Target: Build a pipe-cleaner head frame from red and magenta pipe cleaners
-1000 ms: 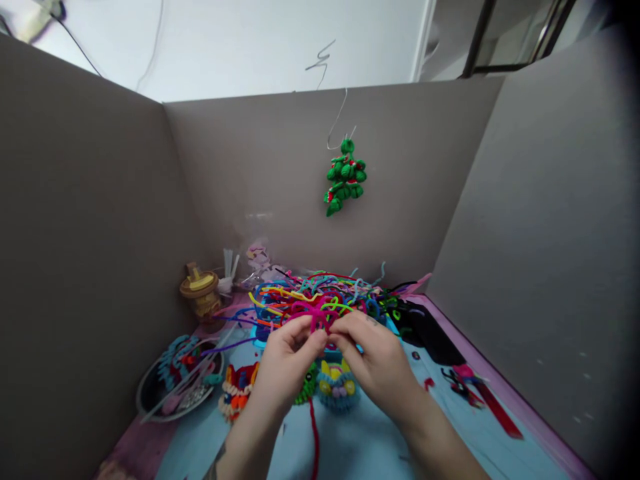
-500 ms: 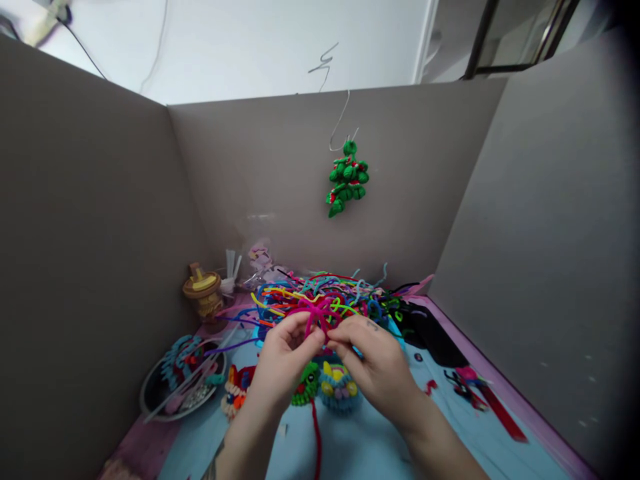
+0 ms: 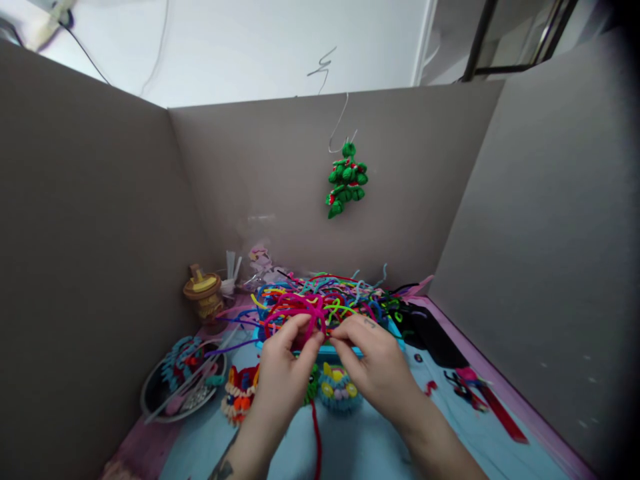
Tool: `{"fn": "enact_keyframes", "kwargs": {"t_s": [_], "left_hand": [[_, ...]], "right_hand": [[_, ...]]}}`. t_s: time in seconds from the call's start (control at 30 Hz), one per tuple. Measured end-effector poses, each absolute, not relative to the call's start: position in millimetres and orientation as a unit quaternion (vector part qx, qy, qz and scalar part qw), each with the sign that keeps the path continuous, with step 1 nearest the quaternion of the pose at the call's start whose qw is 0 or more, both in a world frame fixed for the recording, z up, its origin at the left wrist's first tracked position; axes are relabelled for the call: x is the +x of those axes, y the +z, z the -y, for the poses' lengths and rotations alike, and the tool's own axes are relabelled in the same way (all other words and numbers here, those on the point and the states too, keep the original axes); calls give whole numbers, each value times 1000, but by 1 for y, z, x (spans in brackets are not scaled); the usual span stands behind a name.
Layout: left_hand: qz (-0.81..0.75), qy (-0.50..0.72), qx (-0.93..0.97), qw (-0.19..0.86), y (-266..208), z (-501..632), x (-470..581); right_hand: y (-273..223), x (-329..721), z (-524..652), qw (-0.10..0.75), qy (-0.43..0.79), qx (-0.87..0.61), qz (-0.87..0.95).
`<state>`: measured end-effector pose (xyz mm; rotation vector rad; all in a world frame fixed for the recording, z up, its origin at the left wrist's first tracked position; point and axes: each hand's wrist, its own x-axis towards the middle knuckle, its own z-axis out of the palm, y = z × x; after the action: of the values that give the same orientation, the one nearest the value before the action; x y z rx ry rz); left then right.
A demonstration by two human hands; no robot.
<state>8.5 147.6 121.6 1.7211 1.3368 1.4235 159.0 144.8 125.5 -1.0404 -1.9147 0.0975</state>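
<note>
In front of me, my left hand [image 3: 286, 363] is closed in a pinch on a bunch of magenta pipe cleaners [image 3: 316, 309], whose strands fan out above the fingers and to the left. The thumb and fingertips of my right hand [image 3: 374, 360] are pressed together at the bunch's right side, on what looks like one of its strands; the exact grip is too small to see. Below the hands stand a blue basket-like figure [image 3: 340, 393] with yellow parts and a green figure [image 3: 312, 387], partly hidden by my left hand. A red pipe cleaner [image 3: 317, 433] trails toward me.
Behind the hands, a blue tray [image 3: 400, 337] is heaped with coloured pipe cleaners. A bowl [image 3: 150, 400] of parts sits left, near an orange figure [image 3: 239, 400] and a brown lidded cup [image 3: 205, 293]. A green tree ornament [image 3: 347, 177] hangs on wire. A black object [image 3: 437, 333] lies right.
The magenta strands now spread farther left over the tray. My left hand has turned slightly, and my right fingertips have shifted a little up and right.
</note>
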Motion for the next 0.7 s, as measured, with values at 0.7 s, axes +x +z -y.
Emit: {"fn": "enact_keyframes", "kwargs": {"t_s": [0.7], "left_hand": [[-493,544,635,241,120,-149,8]], "right_hand": [[128,160,-146,453,72,-447,768]]}}
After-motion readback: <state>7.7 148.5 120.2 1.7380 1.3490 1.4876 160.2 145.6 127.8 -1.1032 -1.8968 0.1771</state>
